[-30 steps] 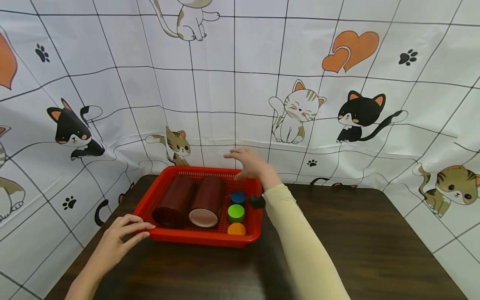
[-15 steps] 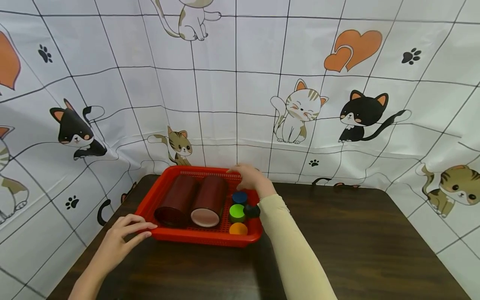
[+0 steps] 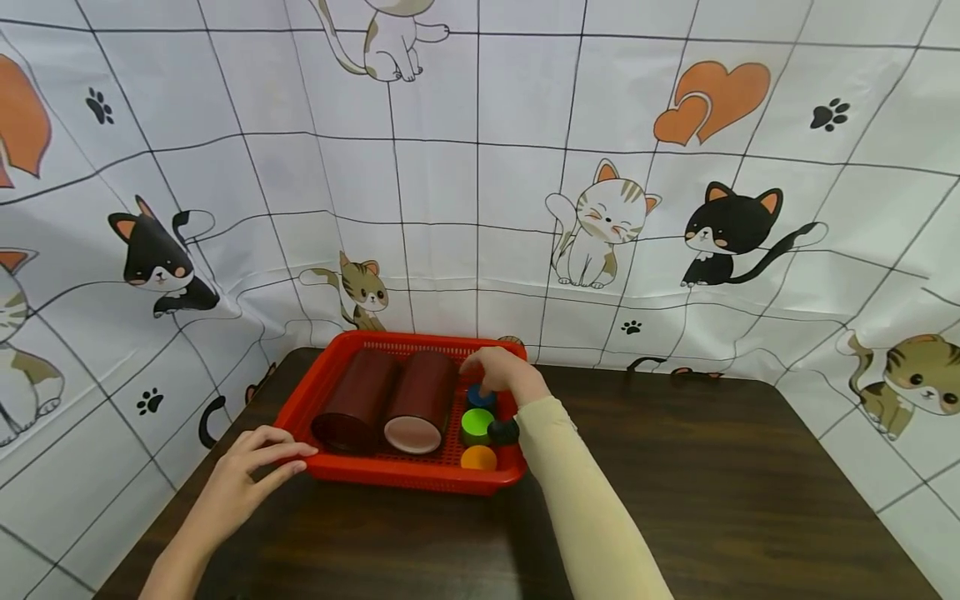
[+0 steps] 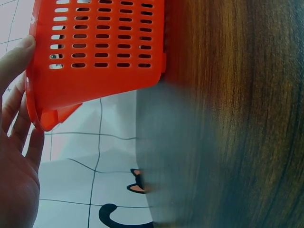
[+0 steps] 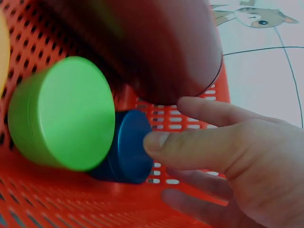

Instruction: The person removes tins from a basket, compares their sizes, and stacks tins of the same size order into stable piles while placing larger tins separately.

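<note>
A red slotted plastic basket (image 3: pixel 397 479) stands on the table. Two dark red-brown cylinders (image 3: pixel 423 375) lie side by side in it; the right one shows a pale pink end. Along its right side is a row of short cylinders: blue (image 5: pixel 135 147), green (image 5: pixel 76 114) and orange (image 3: pixel 478 458). My left hand (image 3: pixel 243 479) rests its fingers and thumb at the front left corner of the rim. My right hand (image 5: pixel 256 156) is inside the basket at the back right, its thumb tip right at the blue cylinder's top and its other fingers spread beyond it.
The dark wooden table (image 3: pixel 675 492) stretches right and forward of the basket. A white wall sheet (image 3: pixel 510 100) printed with cats and grid lines hangs close behind the basket and along the sides. A small dark round piece (image 3: pixel 503 431) shows at the right cuff.
My right hand has come down from above the basket's back rim to the blue cylinder. The left hand stays at the corner, and the basket has not visibly moved.
</note>
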The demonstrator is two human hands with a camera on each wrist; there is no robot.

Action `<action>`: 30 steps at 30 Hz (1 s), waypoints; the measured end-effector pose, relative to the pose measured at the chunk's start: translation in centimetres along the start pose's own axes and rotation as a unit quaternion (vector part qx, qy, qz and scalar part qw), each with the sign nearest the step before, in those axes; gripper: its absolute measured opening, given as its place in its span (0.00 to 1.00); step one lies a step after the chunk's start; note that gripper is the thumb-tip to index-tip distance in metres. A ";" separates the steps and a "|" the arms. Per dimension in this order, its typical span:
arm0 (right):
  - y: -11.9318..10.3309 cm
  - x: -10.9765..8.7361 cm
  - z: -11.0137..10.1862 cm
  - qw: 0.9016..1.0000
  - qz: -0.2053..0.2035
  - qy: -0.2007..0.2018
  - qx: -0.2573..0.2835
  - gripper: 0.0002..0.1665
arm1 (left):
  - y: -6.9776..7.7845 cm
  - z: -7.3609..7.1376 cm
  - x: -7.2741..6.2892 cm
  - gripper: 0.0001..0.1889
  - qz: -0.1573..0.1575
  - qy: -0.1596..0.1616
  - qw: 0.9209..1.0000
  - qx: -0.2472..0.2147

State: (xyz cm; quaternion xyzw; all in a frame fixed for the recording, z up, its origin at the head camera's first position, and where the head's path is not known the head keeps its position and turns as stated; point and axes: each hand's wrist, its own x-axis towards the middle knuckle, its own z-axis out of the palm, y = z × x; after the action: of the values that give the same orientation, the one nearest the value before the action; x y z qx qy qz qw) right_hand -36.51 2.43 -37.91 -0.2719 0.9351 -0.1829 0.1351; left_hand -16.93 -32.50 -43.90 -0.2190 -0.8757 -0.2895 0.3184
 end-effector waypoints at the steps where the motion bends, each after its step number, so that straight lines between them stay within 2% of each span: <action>1: 0.0 0.1 0.0 1.000 0.002 -0.006 -0.005 0.30 | 0.0 0.0 0.0 0.25 0.000 0.000 1.000 -0.001; 7: 0.1 0.5 -0.2 0.999 0.010 -0.039 -0.030 0.31 | -0.1 0.0 -0.1 0.24 -0.004 -0.003 1.000 -0.001; 17: -0.1 0.8 0.0 0.996 0.012 -0.055 -0.066 0.29 | -0.1 -0.2 0.1 0.24 0.002 -0.006 1.000 0.014; 24: -0.3 0.8 0.3 0.996 0.032 -0.073 -0.049 0.30 | -0.1 -0.4 0.3 0.24 0.011 -0.009 1.000 0.016; 30: 0.0 1.0 0.4 0.994 0.035 -0.080 -0.065 0.31 | 0.0 -0.3 0.4 0.24 0.006 -0.008 1.000 0.016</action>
State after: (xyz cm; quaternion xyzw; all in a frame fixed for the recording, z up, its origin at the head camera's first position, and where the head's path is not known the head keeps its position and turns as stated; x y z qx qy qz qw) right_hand -37.18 1.76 -38.39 -0.2611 0.9400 -0.0950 0.1979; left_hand -17.06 -32.55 -43.45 -0.2216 -0.8814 -0.2719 0.3163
